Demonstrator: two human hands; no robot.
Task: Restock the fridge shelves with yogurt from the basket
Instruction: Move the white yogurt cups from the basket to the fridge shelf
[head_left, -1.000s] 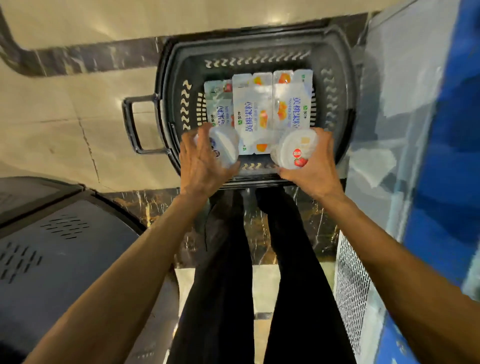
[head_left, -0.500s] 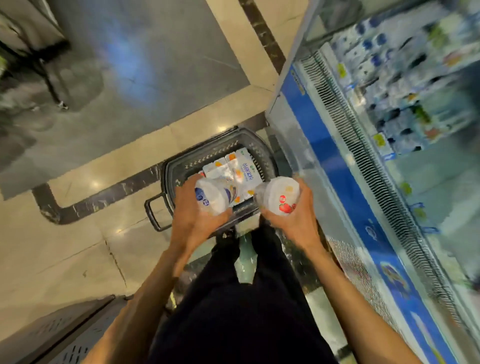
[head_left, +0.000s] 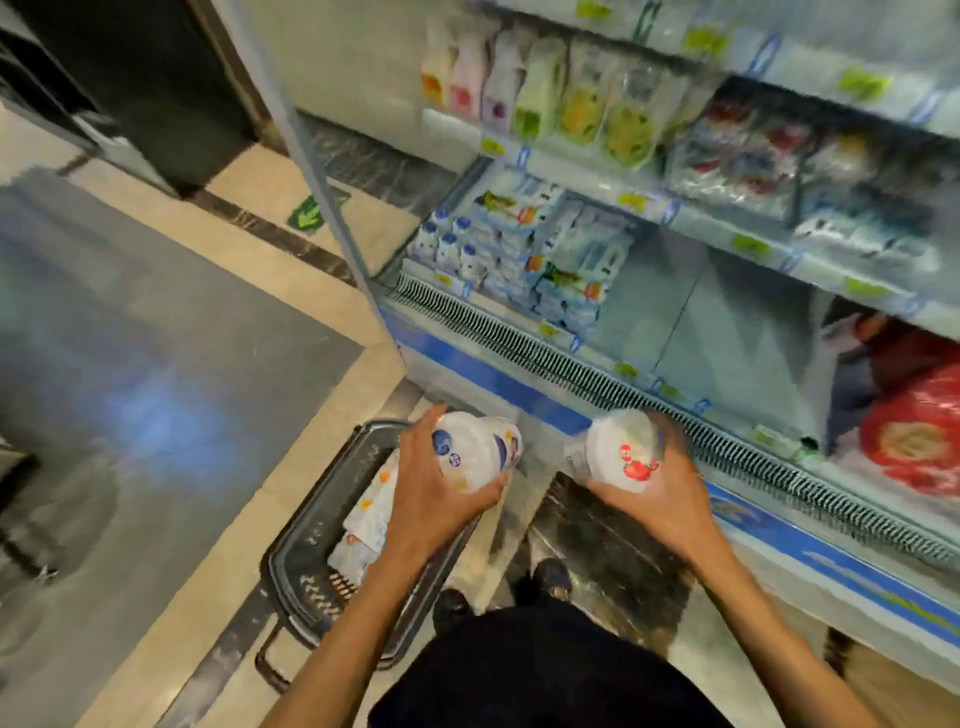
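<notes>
My left hand (head_left: 431, 493) grips a white yogurt tub with a blue label (head_left: 475, 449), held above the dark plastic basket (head_left: 306, 561) on the floor. My right hand (head_left: 660, 493) grips a second white yogurt tub with a red strawberry label (head_left: 623, 452), close to the front grille of the open fridge (head_left: 597, 374). White yogurt packs (head_left: 363, 525) lie in the basket. The lowest fridge shelf (head_left: 691, 322) has a bare stretch to the right of stacked blue-and-white packs (head_left: 530, 260).
Upper fridge shelves hold coloured pouches (head_left: 540, 88) and wrapped packs (head_left: 743, 156). A red bag (head_left: 914, 431) sits at the right of the bottom shelf. A glass side panel (head_left: 322, 208) bounds the fridge on the left. My feet (head_left: 498, 597) stand between basket and fridge.
Both hands have lifted the two tubs out of the basket and up toward the fridge front. My view has swung from the basket up to the shelves.
</notes>
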